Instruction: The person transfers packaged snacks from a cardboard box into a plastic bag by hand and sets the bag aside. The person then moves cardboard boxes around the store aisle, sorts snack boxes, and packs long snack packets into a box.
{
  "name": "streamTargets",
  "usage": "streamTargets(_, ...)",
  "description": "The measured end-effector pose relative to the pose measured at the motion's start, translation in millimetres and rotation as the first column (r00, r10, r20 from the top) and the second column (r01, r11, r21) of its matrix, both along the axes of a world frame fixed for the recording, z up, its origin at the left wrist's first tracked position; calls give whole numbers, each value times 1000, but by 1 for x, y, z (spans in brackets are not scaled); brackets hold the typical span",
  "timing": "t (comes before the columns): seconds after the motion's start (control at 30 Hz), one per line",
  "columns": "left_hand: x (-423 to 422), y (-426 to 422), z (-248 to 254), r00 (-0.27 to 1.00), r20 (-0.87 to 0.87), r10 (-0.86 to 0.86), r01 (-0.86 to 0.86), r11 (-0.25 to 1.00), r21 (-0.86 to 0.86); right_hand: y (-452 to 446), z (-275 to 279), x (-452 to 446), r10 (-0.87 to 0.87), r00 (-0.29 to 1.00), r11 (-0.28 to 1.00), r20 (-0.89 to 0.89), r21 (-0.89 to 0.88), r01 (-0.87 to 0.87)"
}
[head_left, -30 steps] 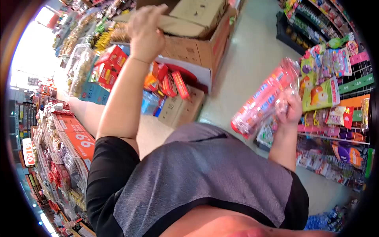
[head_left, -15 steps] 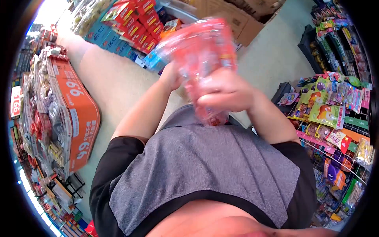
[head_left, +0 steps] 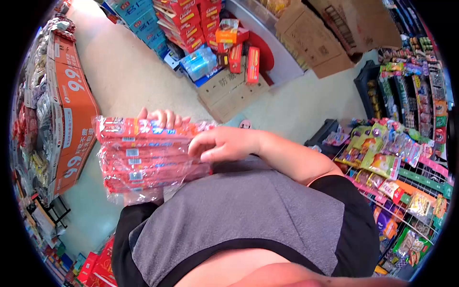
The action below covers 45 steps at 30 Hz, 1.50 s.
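A bundle of red snack packs in clear plastic [head_left: 143,155] lies across my left forearm in front of my chest, with white barcode labels showing on several of them. My left hand [head_left: 164,118] supports it from beneath, its fingers curling over the far edge; the palm is hidden. My right hand [head_left: 227,143] is closed at the bundle's right end, fingers bent and fingertips against the wrapping. Exactly what snack is inside cannot be made out.
An orange-sided display bin [head_left: 74,115] stands on the left. Ahead are stacked red boxes [head_left: 184,24], a blue plastic-wrapped pack [head_left: 200,62], a flattened cardboard piece [head_left: 232,93] and a large open carton [head_left: 330,43]. Snack racks [head_left: 382,162] line the right side.
The red bundle has swung from upright in front of me down to the left and now lies flat over my left arm. My right hand has moved to its right end.
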<state>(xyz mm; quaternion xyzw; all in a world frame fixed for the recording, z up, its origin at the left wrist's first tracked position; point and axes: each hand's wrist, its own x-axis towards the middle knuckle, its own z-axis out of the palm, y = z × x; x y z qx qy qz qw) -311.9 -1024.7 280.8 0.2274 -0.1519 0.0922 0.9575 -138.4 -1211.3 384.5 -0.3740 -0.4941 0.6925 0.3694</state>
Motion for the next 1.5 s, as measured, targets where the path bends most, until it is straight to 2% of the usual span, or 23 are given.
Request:
streamTargets(0.03, -7, -1, 2, 1000, -22, -2, 2, 1000, 13, -2, -10, 11, -38, 999, 999, -29, -33, 37)
streamTargets(0.07, -13, -3, 4, 999, -25, 40, -39, 999, 2, -3, -23, 28, -87, 988, 986, -125, -154, 68)
streamTargets(0.13, -20, -8, 2, 990, -45, 131, -132, 991, -19, -7, -46, 72, -227, 952, 950, 206, -169, 263)
streamTargets(0.2, -28, -3, -6, 979, -56, 196, -194, 980, 39, -20, -89, 123, -327, 789, 894, 520, -100, 437)
streamTargets(0.23, -33, -6, -11, 971, -72, 229, -225, 972, 60, -29, -120, 149, -326, 734, 841, 596, -171, 513)
streamTargets(0.27, -35, -9, -10, 960, -96, 264, -257, 963, 81, -38, -128, 169, -336, 702, 766, 628, -252, 592)
streamTargets(0.4, -22, -29, -39, 939, -197, 283, -270, 959, 91, -79, -210, 238, -281, 691, 499, 666, -514, 698)
streamTargets(0.5, -1, -54, -96, 932, -307, 192, -188, 981, 42, -88, -256, 254, -217, 672, 406, 708, -561, 722)
streamTargets(0.6, 26, -59, -131, 924, -373, 90, -89, 996, 20, -69, -298, 251, -231, 697, 379, 679, -597, 707)
streamTargets(0.77, 57, -28, -171, 938, -347, 2, 6, 1000, 22, 19, -355, 234, -282, 732, 620, 620, -464, 632)
streamTargets(0.8, 59, -21, -174, 915, -405, 3, -9, 1000, -13, 40, -373, 231, -287, 742, 663, 606, -434, 610)
streamTargets(0.9, 58, -22, -202, 865, -475, 162, -223, 972, -74, 106, -376, 213, -486, 601, 670, 635, -171, 722)
streamTargets(1.0, 54, -28, -231, 785, -576, 229, -360, 925, -123, 159, -390, 217, -513, 379, 717, 770, 142, 683)
streamTargets(1.03, 52, -29, -242, 759, -605, 241, -397, 908, -137, 170, -371, 212, -524, 385, 730, 760, 167, 663)
streamTargets(1.1, 51, -31, -257, 693, -670, 266, -452, 884, -117, 198, -414, 226, -561, 449, 719, 696, 141, 681)
streamTargets(1.13, 48, -31, -267, 659, -701, 272, -472, 875, -105, 207, -436, 230, -554, 440, 729, 707, 156, 667)
streamTargets(1.2, 43, -25, -298, 721, -642, 259, -481, 855, -196, 221, -467, 233, -577, 442, 706, 687, 147, 693)
streamTargets(1.23, 42, -25, -315, 700, -654, 288, -542, 810, -223, 229, -478, 232, -584, 443, 698, 680, 142, 702)
streamTargets(1.27, 41, -25, -333, 677, -664, 318, -600, 761, -246, 229, -466, 219, -571, 343, 682, 746, 197, 704)
streamTargets(1.37, 37, -10, -386, 802, -514, 306, -524, 774, -357, 239, -461, 215, -513, 274, 666, 813, 176, 725)
streamTargets(1.4, 38, -7, -401, 866, -400, 301, -463, 784, -414, 241, -470, 219, -541, 226, 659, 810, 241, 713)
streamTargets(1.43, 39, -7, -407, 893, -351, 283, -425, 785, -450, 242, -460, 214, -506, 296, 634, 810, 117, 765)
streamTargets(1.5, 42, -6, -417, 938, -237, 251, -340, 793, -506, 248, -453, 214, -495, 345, 580, 797, 7, 815)
